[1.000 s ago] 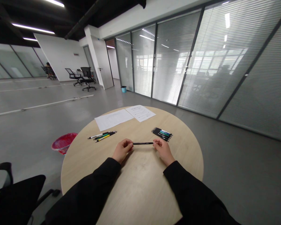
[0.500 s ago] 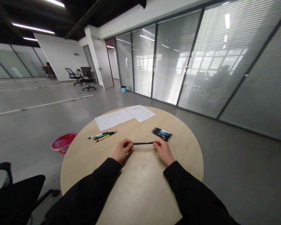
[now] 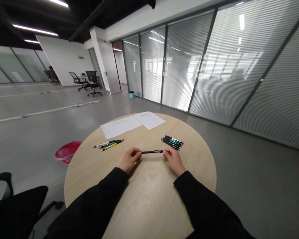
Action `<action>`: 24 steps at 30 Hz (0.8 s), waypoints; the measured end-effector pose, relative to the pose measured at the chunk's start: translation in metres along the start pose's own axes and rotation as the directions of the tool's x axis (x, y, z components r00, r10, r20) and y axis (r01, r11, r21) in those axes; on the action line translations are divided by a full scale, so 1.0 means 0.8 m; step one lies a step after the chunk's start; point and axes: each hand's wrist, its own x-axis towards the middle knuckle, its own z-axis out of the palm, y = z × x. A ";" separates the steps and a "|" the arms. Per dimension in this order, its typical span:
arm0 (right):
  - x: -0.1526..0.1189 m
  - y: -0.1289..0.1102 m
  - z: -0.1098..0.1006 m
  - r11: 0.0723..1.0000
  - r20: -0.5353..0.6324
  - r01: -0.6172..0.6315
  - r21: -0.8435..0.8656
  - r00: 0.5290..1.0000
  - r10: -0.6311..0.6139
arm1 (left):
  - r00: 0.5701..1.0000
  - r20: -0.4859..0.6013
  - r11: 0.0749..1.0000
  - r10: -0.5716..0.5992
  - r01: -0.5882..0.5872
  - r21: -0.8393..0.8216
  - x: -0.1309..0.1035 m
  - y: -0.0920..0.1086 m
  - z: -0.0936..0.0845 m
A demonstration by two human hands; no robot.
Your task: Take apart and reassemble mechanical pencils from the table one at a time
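The pen (image 3: 149,152) looks like glossy black plastic, and the bunched pens (image 3: 172,142) shine too. Under them I see a smooth tabletop (image 3: 147,196), wood-grained with a soft sheen. The paper (image 3: 121,126) is matt, the sleeves (image 3: 94,202) dull cloth, the bin (image 3: 66,152) apparently plastic, the floor (image 3: 244,169) smooth and faintly glossy, the partition (image 3: 181,59) reflective glass.

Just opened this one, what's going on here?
A person at a round table holds a black pen by its two ends, the left hand at one and the right hand at the other. A row of pens lies just beyond the right hand, and a smaller group of pens, one with a yellow barrel, lies beyond the left. Two sheets of paper lie near the far edge.
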 end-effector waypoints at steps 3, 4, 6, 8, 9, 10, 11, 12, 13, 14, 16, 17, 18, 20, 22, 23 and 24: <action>-0.001 -0.002 0.000 1.000 0.001 0.011 -0.005 1.000 -0.011 | 1.000 -0.004 1.000 0.003 -0.003 0.004 0.000 -0.001 0.000; -0.001 -0.002 0.000 1.000 -0.001 0.014 -0.006 1.000 -0.014 | 1.000 -0.007 1.000 0.004 -0.004 0.003 0.000 -0.001 0.000; -0.001 -0.003 0.000 1.000 -0.002 0.017 -0.007 1.000 -0.017 | 1.000 -0.011 1.000 0.003 -0.003 -0.005 0.000 -0.001 0.001; -0.002 -0.004 0.000 1.000 0.002 0.020 -0.016 1.000 -0.020 | 1.000 -0.007 1.000 0.001 -0.001 -0.012 0.000 0.000 0.001; -0.002 -0.004 0.000 0.999 0.002 0.023 -0.025 1.000 -0.023 | 1.000 -0.002 1.000 0.002 -0.002 -0.012 0.000 0.001 0.001; -0.002 -0.004 0.000 0.999 0.003 0.025 -0.034 1.000 -0.025 | 1.000 0.003 1.000 0.003 -0.003 -0.009 0.000 0.001 0.001; -0.002 -0.005 -0.001 0.999 0.003 0.027 -0.041 1.000 -0.027 | 1.000 0.007 1.000 0.004 -0.004 -0.006 -0.001 0.002 0.000; -0.002 -0.006 -0.001 0.999 0.002 0.028 -0.046 1.000 -0.028 | 1.000 0.009 1.000 0.004 -0.004 -0.004 -0.001 0.002 0.000; -0.002 -0.006 -0.001 0.998 0.001 0.028 -0.047 1.000 -0.028 | 1.000 0.011 1.000 0.005 -0.005 -0.003 -0.001 0.003 0.000; -0.002 -0.007 -0.001 0.999 0.002 0.028 -0.046 1.000 -0.028 | 1.000 0.011 1.000 0.006 -0.006 -0.003 -0.001 0.003 0.000; -0.002 -0.008 -0.001 0.998 0.005 0.030 -0.046 1.000 -0.030 | 1.000 0.009 1.000 0.006 -0.006 -0.006 -0.001 0.003 0.000; -0.003 -0.008 -0.001 0.998 0.005 0.032 -0.047 0.999 -0.032 | 1.000 0.008 1.000 0.004 -0.004 -0.007 -0.001 0.003 0.001; -0.003 -0.008 -0.001 0.998 0.004 0.034 -0.048 0.999 -0.034 | 1.000 0.006 1.000 0.002 -0.002 -0.009 -0.001 0.003 0.001; -0.003 -0.008 -0.001 0.998 0.001 0.039 -0.051 0.999 -0.039 | 1.000 0.001 1.000 -0.002 0.002 -0.013 -0.002 0.003 0.001; -0.002 -0.008 0.000 0.997 -0.001 0.047 -0.054 0.999 -0.047 | 1.000 -0.007 1.000 -0.009 0.009 -0.018 -0.001 0.003 0.002; -0.002 -0.008 0.000 0.997 -0.001 0.049 -0.052 0.999 -0.049 | 1.000 -0.011 1.000 -0.012 0.012 -0.020 -0.001 0.003 0.002; -0.002 -0.007 0.001 0.998 0.000 0.047 -0.046 0.999 -0.047 | 1.000 -0.016 1.000 -0.015 0.015 -0.023 -0.001 0.003 0.002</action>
